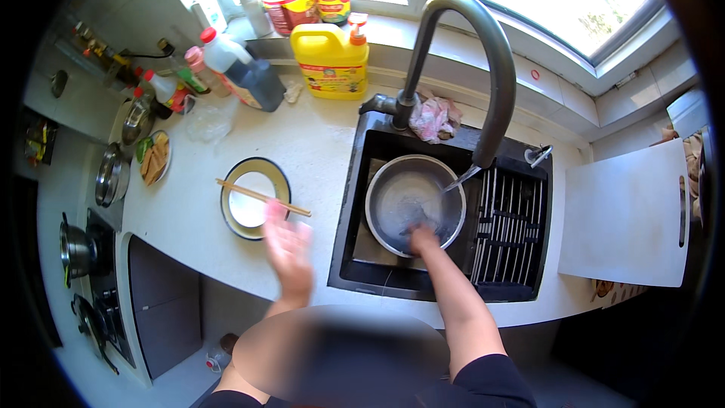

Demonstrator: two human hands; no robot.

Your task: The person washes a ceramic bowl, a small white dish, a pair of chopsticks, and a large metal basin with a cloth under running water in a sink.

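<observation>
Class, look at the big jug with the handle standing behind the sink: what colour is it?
The jug is bright yellow with a red cap, seen in the head view.

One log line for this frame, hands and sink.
right hand inside metal pot in sink | left hand raised over counter, blurred, empty | faucet running

Single head-worn fisheye view, steeply downward and near, over sink (355, 204) and counter (317, 143).

Bright daylight floods in from the window (559, 0), bleaching its panes and glaring on the pale desk (317, 143). The left hand (289, 249) is motion-blurred; fisheye edges bend and darken.
</observation>
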